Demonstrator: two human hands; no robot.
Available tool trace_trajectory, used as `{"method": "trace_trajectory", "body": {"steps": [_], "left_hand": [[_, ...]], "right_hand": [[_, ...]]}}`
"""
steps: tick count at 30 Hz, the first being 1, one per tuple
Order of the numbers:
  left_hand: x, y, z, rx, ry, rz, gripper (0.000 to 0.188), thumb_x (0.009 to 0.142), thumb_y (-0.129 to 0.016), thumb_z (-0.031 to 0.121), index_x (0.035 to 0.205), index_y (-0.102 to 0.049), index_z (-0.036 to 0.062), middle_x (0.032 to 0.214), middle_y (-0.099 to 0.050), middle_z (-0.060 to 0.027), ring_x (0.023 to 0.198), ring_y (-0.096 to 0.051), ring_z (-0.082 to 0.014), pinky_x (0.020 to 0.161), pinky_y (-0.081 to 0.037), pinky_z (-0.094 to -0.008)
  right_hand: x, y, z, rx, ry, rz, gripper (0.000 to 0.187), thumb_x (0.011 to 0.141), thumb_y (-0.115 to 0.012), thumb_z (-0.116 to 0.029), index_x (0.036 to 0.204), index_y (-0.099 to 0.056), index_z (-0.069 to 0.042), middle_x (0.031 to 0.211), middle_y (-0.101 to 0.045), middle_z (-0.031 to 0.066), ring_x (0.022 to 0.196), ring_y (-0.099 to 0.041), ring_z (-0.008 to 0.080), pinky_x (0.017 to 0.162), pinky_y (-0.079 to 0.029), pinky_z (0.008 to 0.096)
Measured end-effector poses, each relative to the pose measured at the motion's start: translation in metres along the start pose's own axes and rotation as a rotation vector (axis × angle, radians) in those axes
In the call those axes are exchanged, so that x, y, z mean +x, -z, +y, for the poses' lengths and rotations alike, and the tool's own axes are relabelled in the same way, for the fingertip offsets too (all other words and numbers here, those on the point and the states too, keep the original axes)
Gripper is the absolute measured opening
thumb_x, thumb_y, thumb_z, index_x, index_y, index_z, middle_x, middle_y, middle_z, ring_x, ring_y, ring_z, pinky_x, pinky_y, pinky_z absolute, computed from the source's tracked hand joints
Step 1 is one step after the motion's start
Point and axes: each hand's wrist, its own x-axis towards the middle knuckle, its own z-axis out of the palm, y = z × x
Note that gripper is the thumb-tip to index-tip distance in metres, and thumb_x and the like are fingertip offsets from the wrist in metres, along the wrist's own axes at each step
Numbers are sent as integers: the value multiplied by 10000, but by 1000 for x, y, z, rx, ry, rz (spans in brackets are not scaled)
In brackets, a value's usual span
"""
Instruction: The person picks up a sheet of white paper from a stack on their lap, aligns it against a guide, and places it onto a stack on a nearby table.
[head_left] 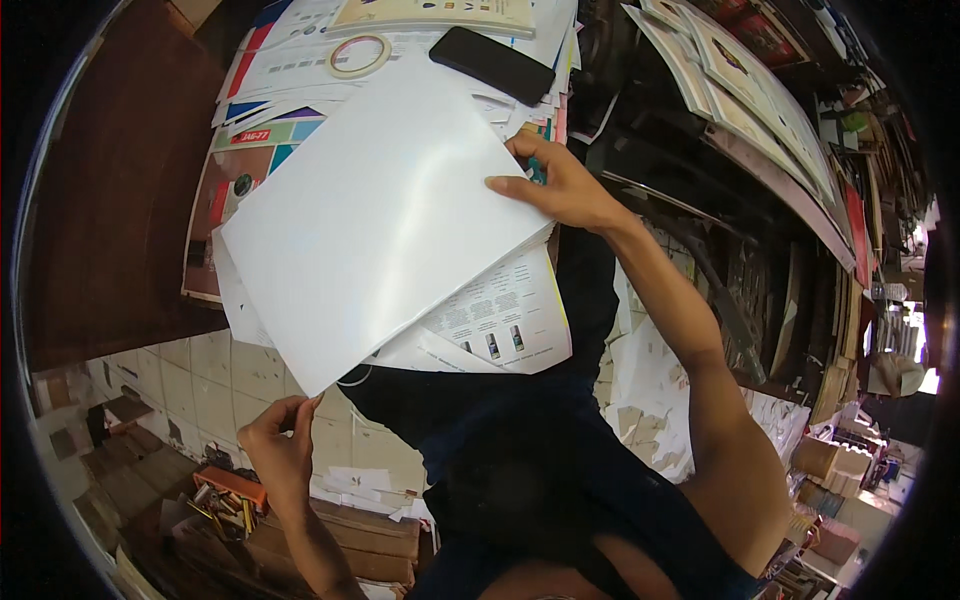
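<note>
A large, glossy white sheet [370, 220] lies at a slant across the middle, over printed papers [510, 310]. Its lower right edge shows a little thickness; I cannot tell whether it is one sheet or several. My right hand [560, 185] grips its right edge, thumb on top and fingers underneath. At the near corner, my left hand [280, 440] is closed in a pinch, with thumb and fingertips at the paper's tip. A black phone [492, 65] and a roll of tape [358, 56] rest on papers beyond the sheet.
Dark wooden furniture [120, 190] stands at the left. Framed pictures [760, 110] are stacked at the right. An orange box [228, 488] of small items sits at the lower left, near wooden boards [350, 545]. Paper scraps lie on the tiled floor [235, 370].
</note>
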Motion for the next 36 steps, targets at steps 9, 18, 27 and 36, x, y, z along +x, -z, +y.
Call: {"method": "trace_trajectory", "body": {"steps": [9, 18, 27, 36], "left_hand": [[-1, 0, -3, -6, -11, 12, 129, 795, -763, 69, 820, -713, -47, 652, -683, -128, 570, -643, -133, 592, -482, -261], [-2, -2, -6, 15, -3, -3, 137, 794, -767, 76, 810, -710, -47, 651, -682, -120, 570, -639, -126, 584, -483, -262], [0, -3, -6, 30, -16, 8, 120, 793, -767, 72, 815, -722, -37, 670, -693, -132, 568, -658, -159, 582, -489, -265], [-1, 0, -5, 46, -16, -47, 97, 839, -725, 49, 863, -720, -44, 695, -704, -102, 656, -676, -123, 645, -520, -262]], "right_hand": [[0, -1, 8, -19, 25, 14, 394, 835, -740, -325, 984, -649, 28, 979, -578, 109, 916, -556, 220, 813, -439, 333], [-3, 2, 5, -246, 89, 82, 418, 831, -751, -258, 662, -479, 10, 814, -451, 76, 811, -451, 189, 732, -381, 325], [-5, 1, 11, -260, 53, 79, 451, 821, -767, -318, 647, -520, 17, 854, -498, 102, 840, -515, 212, 723, -411, 334], [-7, 0, 12, -230, -1, 51, 460, 830, -751, -374, 689, -580, 29, 902, -503, 109, 882, -521, 222, 741, -417, 343]]}}
